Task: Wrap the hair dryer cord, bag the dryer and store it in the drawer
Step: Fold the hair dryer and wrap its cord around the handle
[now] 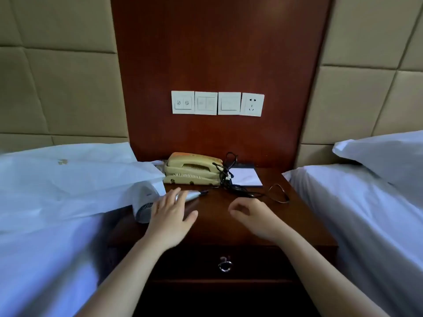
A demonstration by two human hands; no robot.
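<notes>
A white hair dryer (144,203) with a round grilled end is seen lying on its side at the left edge of a dark red-brown wooden nightstand (263,229). Its body is partly covered by a thin white bag (75,179) with a small gold mark, which is spread over the white-sheeted bed on the left (45,259). The dryer's silver-grey handle (194,194) is pointed right, towards the middle of the nightstand top. A thin black cord (278,193) is run loose from the handle tip across the top, bunched beside a beige corded telephone (193,170) and looped near the right edge.

The left hand (170,217) is held flat with the fingers straight and slightly spread. It is placed directly over the handle, just right of the dryer body. Whether the handle is touched cannot be told.

The right hand (251,217) is held above the middle of the nightstand, well apart from the dryer and just in front of the bunched cord. Its fingers are loosely curled, with thumb and forefinger brought near each other, and nothing is seen between them.

The drawer (194,264) under the top is shut; a metal ring pull (225,267) is fixed at its centre. A white notepad (247,176) is set right of the telephone, and four white wall plates (217,103) are mounted above.
</notes>
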